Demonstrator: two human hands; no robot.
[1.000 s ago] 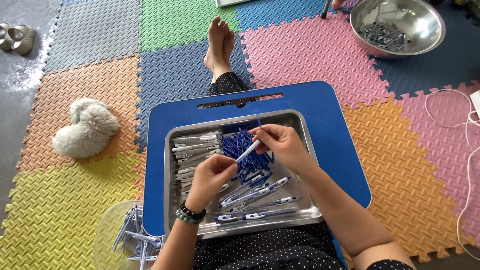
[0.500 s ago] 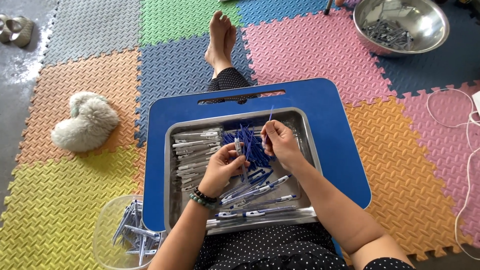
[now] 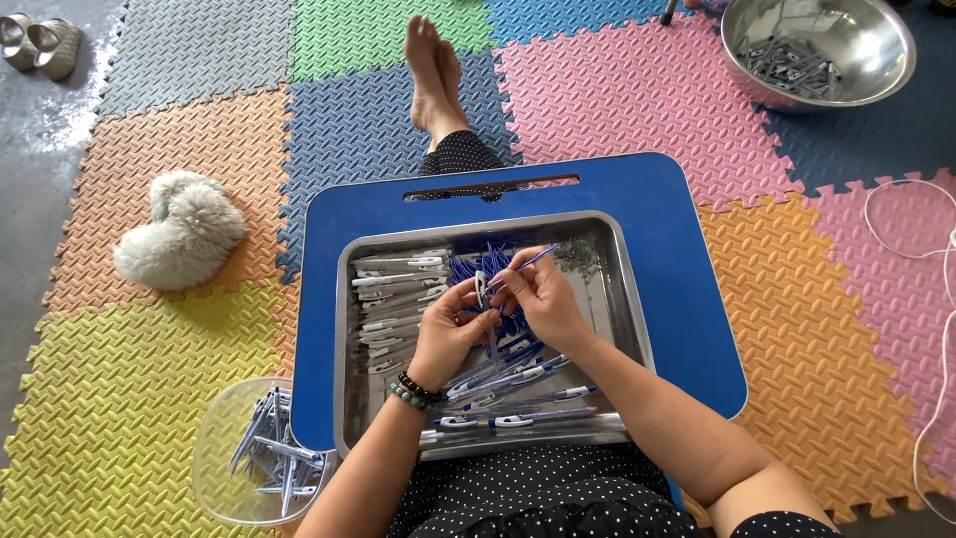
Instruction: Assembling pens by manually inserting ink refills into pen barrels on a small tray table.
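My left hand (image 3: 448,334) and my right hand (image 3: 543,299) meet over a steel tray (image 3: 622,299) that rests on a blue lap table (image 3: 687,259). The left hand pinches a white pen barrel (image 3: 481,289). In my right hand is a thin blue refill (image 3: 533,261), its tip at the barrel. The tray holds a row of white barrels (image 3: 398,289) on the left, a heap of blue refills (image 3: 478,264) in the middle and assembled pens (image 3: 518,384) at the near side.
A clear plastic tub (image 3: 214,468) with several pens sits at my left knee. A steel bowl (image 3: 822,45) of parts stands far right. A fluffy white cushion (image 3: 179,234), sandals (image 3: 40,45), a white cord (image 3: 931,299) and my bare feet (image 3: 433,65) lie on coloured foam mats.
Both hands have come together above the tray's middle. The right hand lifted a blue refill from the heap and brought it to the barrel in the left hand.
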